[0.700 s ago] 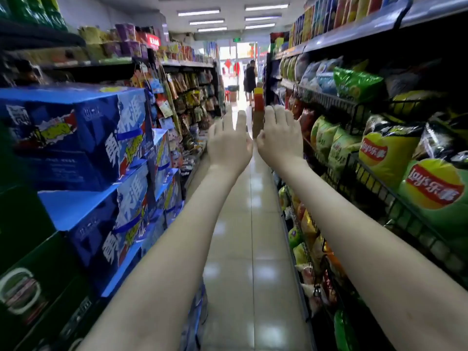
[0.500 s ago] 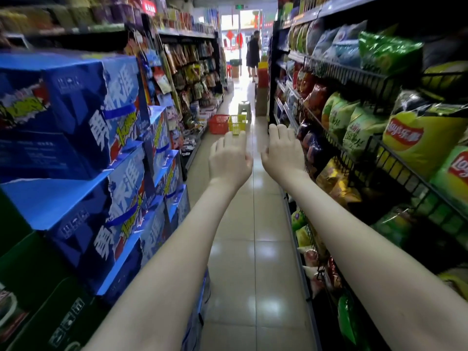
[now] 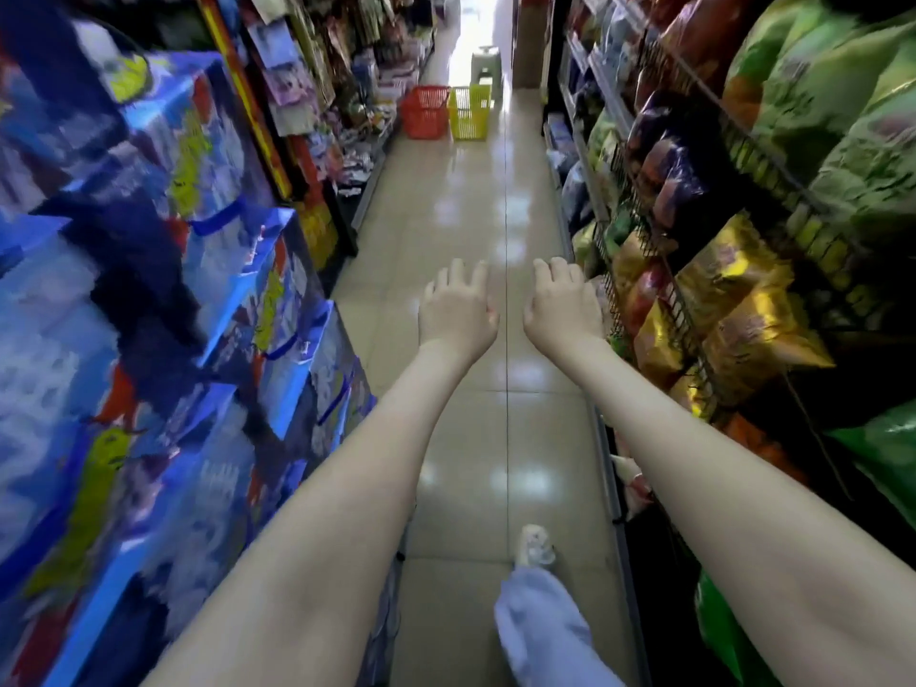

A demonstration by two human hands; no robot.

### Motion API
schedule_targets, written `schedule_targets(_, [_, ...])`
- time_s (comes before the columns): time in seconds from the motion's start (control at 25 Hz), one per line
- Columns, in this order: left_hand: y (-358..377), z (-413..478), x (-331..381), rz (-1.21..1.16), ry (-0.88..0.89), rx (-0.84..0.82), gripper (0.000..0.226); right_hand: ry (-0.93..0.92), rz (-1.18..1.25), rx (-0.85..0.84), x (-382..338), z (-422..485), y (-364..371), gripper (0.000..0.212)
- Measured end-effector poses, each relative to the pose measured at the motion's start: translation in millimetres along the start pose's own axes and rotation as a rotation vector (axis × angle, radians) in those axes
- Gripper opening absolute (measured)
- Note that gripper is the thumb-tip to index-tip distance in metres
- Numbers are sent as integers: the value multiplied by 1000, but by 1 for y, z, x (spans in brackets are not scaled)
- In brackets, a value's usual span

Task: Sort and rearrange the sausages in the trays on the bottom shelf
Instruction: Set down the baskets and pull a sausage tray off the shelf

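Observation:
Both arms reach out in front of me over a shop aisle. My left hand [image 3: 455, 309] and my right hand [image 3: 562, 304] hang side by side, palms down, fingers loosely bent, holding nothing. No sausages or trays show clearly. Small packets [image 3: 632, 480] lie on the bottom shelf at the right, low beside my right forearm, too blurred to identify.
Blue cartons [image 3: 208, 290] are stacked along the left. Wire racks of crisp bags [image 3: 733, 290] line the right. A red basket [image 3: 424, 113] and a yellow basket [image 3: 470, 113] stand on the tiled floor [image 3: 471, 215] far ahead, with a stool [image 3: 485, 66] behind. My shoe [image 3: 535, 545] steps forward.
The view has tipped down toward the floor and moved forward along the aisle. Both hands dropped lower in view and their fingers have relaxed from straight to loosely bent.

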State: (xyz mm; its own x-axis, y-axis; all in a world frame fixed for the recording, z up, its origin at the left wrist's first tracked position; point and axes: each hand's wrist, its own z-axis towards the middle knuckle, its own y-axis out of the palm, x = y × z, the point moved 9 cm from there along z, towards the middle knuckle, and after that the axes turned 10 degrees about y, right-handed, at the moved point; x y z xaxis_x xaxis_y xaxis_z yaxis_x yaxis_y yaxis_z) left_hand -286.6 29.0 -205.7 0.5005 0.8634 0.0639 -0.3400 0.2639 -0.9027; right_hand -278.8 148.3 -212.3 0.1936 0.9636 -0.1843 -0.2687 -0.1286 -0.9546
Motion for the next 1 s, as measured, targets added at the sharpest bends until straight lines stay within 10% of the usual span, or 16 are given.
schedule_targets(0.28, [159,168,-77,-71,-89,-279,41,-36,-7,-155,8,217,122,40])
schedule_targets(1.0, [358,697,-399,-349,-123,-57,52,-15,559,-366,-55,846,304,52])
